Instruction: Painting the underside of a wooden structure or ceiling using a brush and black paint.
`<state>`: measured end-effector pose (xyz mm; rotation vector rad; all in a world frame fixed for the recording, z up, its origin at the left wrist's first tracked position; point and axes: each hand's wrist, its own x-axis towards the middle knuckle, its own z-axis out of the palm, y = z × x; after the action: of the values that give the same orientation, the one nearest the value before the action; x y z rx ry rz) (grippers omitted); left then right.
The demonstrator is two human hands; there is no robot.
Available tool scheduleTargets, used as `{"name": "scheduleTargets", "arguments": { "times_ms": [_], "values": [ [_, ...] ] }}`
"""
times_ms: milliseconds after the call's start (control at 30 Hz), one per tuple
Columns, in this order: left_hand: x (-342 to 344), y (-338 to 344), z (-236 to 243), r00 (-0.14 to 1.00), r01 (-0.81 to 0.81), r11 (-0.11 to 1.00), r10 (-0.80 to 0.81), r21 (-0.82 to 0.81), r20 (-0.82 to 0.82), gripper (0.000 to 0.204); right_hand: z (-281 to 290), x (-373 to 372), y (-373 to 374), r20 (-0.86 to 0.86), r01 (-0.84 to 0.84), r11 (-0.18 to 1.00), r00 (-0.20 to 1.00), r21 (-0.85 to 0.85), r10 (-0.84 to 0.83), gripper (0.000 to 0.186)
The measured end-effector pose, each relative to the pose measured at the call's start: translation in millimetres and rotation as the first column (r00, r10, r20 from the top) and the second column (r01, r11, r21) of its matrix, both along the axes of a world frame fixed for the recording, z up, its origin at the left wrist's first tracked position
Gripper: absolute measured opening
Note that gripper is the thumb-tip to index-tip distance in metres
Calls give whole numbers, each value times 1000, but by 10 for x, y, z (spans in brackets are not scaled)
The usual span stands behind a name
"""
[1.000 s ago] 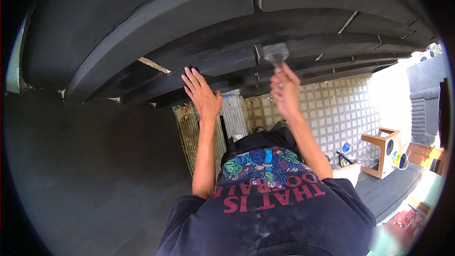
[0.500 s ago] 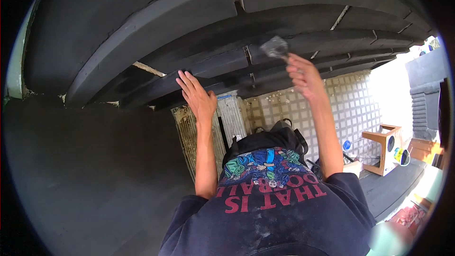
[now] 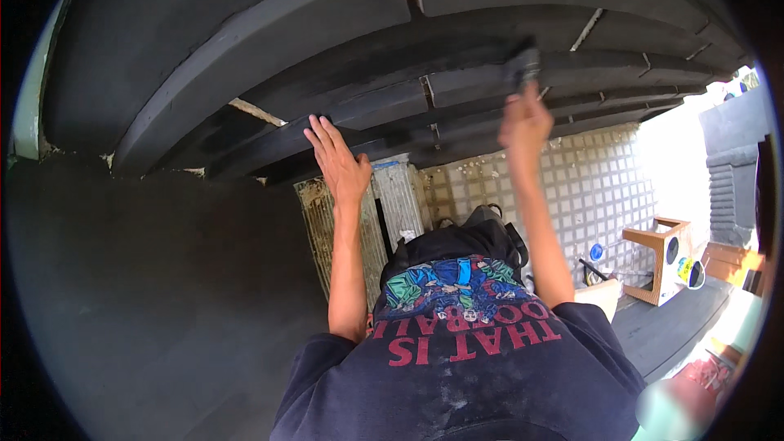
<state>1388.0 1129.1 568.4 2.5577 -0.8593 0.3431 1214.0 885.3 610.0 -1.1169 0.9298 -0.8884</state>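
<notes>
My right hand (image 3: 527, 122) is closed round the handle of a flat paintbrush (image 3: 529, 64), both slightly blurred. The brush's dark tip meets a dark grey stepped surface (image 3: 482, 28), where a darker, wet-looking band runs to the left of it. My left hand (image 3: 339, 163) lies with its fingers stretched out on the edge of a lower dark grey ledge (image 3: 286, 143), and nothing is held in it.
Narrow gaps with pale edges (image 3: 257, 112) break the ledges. A ribbed, worn board (image 3: 322, 220) stands below my left hand. Farther right are a tiled floor (image 3: 572, 188), a blue round lid (image 3: 596, 251), a wooden-framed box (image 3: 653, 265) and a white bucket (image 3: 694, 273).
The paintbrush has moved right and turned, its tip now at the dark surface; my right hand moved slightly right and down. My left hand stays on the ledge.
</notes>
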Motion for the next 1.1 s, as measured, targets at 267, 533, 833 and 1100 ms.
{"name": "scheduleTargets", "arguments": {
  "times_ms": [267,533,833,1100],
  "values": [
    [48,74,2,996,49,998,-53,-48,-71,105,-60,655,1129,-200,-488,825,872,-285,446,52],
    [34,105,42,997,6,1000,-5,14,-78,104,233,444,524,-119,-481,877,870,6,478,43],
    [119,225,79,985,84,995,-90,-47,-147,99,257,-251,-286,-239,-111,974,969,-198,62,48],
    [173,379,84,984,96,995,-93,10,-153,101,323,-259,-68,-635,-274,768,742,-579,-214,44]
  ]
}}
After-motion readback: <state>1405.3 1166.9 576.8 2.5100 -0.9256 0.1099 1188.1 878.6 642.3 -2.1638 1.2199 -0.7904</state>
